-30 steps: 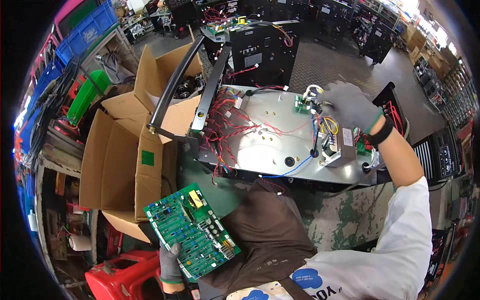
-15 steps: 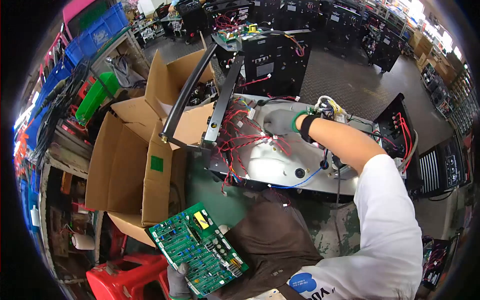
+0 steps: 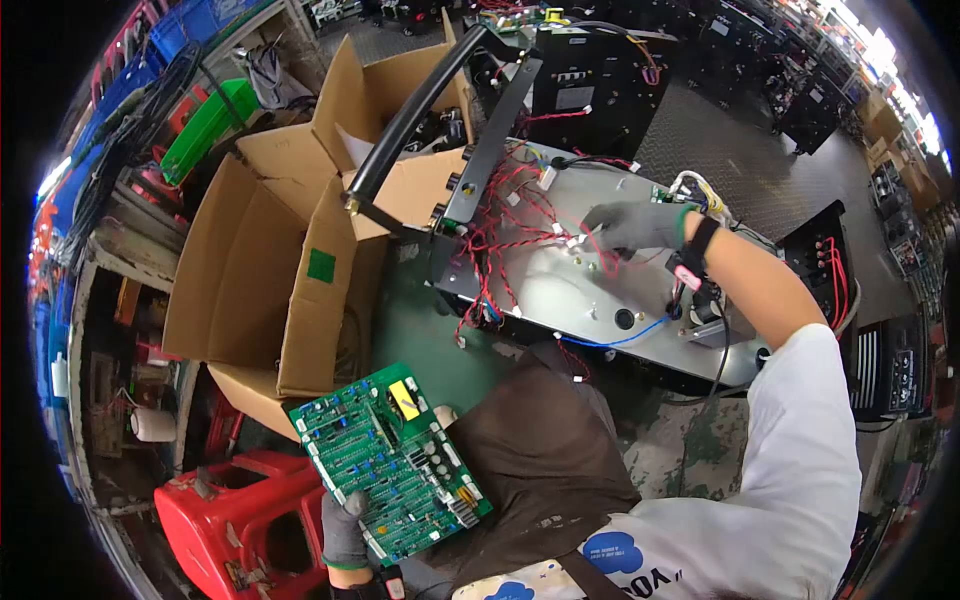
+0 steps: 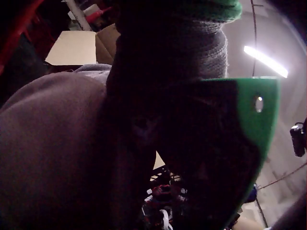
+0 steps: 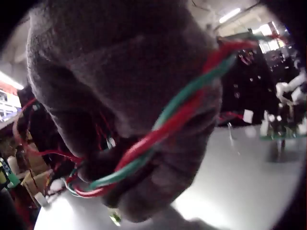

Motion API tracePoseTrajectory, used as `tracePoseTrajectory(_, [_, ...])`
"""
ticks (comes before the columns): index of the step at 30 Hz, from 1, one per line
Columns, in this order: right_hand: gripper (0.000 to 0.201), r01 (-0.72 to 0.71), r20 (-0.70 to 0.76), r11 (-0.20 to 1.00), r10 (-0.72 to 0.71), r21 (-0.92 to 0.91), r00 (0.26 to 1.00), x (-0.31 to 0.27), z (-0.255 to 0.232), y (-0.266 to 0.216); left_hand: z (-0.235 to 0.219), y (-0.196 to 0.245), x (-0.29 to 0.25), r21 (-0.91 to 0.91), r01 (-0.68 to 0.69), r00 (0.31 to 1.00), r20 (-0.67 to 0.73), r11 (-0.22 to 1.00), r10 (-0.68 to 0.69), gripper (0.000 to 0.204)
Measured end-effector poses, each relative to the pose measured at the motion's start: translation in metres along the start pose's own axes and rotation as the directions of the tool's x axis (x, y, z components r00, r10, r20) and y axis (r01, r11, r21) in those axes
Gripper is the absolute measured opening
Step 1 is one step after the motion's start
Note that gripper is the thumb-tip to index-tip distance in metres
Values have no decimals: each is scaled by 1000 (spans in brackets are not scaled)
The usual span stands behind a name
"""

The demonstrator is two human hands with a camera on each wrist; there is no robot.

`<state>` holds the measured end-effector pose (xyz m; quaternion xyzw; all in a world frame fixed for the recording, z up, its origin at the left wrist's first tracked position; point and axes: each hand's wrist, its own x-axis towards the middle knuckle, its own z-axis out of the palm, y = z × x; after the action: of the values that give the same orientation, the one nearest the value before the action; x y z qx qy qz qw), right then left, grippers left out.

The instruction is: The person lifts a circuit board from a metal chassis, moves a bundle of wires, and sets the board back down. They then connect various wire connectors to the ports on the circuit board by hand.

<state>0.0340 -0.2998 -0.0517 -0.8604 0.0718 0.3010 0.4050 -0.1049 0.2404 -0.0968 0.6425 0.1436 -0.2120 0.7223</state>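
My gloved left hand [image 3: 345,530] grips the lower left edge of a green circuit board [image 3: 350,455], thumb on its top face, above my lap. In the left wrist view the board's green edge [image 4: 259,124] shows beside the dark glove. My gloved right hand [image 3: 640,228] is over the metal panel [image 3: 575,310] of a black chassis, at the bundle of red wires [image 3: 490,235]. Seen from the right wrist, its fingers curl in, and a twisted red and green wire [image 5: 175,115] runs across them to the fingertips. Small white connectors [image 3: 547,178] hang among the wires.
A black bar handle [image 3: 415,115] rises at the chassis's left end. Open cardboard boxes [image 3: 235,270] stand left of it, a red stool [image 3: 190,520] below them. A blue wire [image 3: 620,343] crosses the panel's near edge. Black chassis units [image 3: 600,90] stand behind.
My right hand has moved left from the panel's right end to the red wire bundle. My left hand keeps its grip on the circuit board. The head view has shifted a little.
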Motion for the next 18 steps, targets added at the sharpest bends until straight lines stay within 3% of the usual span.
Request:
tracePoseTrajectory(1, [59, 19, -112, 994, -31, -109, 993, -17, -1, -15, 1, 3, -2, -2, 7, 1000, -11, 1000, -7, 79])
tracePoseTrajectory(2, [53, 47, -270, 898, -180, -437, 946, -23, -1, -15, 6, 7, -3, -26, -2, 1000, 18, 1000, 3, 74])
tracePoseTrajectory(3, [48, 7, -356, 702, -370, -713, 858, -28, 0, -15, 10, 10, -3, -50, -12, 999, 46, 999, 14, 69])
tracePoseTrajectory(5, [36, -48, -494, 668, -498, -742, 712, -60, 16, -55, 12, 12, 0, -54, 22, 999, 40, 998, -19, 80])
tracePoseTrajectory(7, [27, 416, -458, 726, -676, -548, 577, -86, 33, -78, 8, 6, 6, -34, -1, 999, 45, 999, 2, 81])
tracePoseTrajectory(9, [22, 628, -256, 724, -689, -285, 678, -112, 47, -105, 15, 13, 6, -46, 20, 997, 82, 999, -16, 81])
tracePoseTrajectory(10, [19, 664, -187, 696, -715, -273, 674, -114, 55, -106, 16, 12, 8, -24, -20, 997, 72, 1000, 22, 82])
tracePoseTrajectory(11, [21, 614, -45, 728, -655, -303, 754, -115, 55, -110, 19, 13, 10, 0, -61, 996, 66, 998, 61, 82])
tracePoseTrajectory(13, [31, 603, 50, 680, -645, -416, 762, -95, 72, -97, 21, 15, 9, -22, -48, 996, 74, 999, 49, 82])
tracePoseTrajectory(15, [53, 339, -18, 674, -463, -656, 886, -62, 98, -89, 16, 9, 11, -35, -57, 995, 80, 998, 60, 81])
tracePoseTrajectory(17, [72, 176, -243, 679, -474, -713, 846, -21, 123, -69, 10, 8, 11, -26, -24, 995, 91, 999, 26, 83])
tracePoseTrajectory(18, [72, 177, -242, 675, -478, -716, 844, 1, 137, -61, 9, 8, 12, -18, 11, 995, 96, 1000, -9, 85])
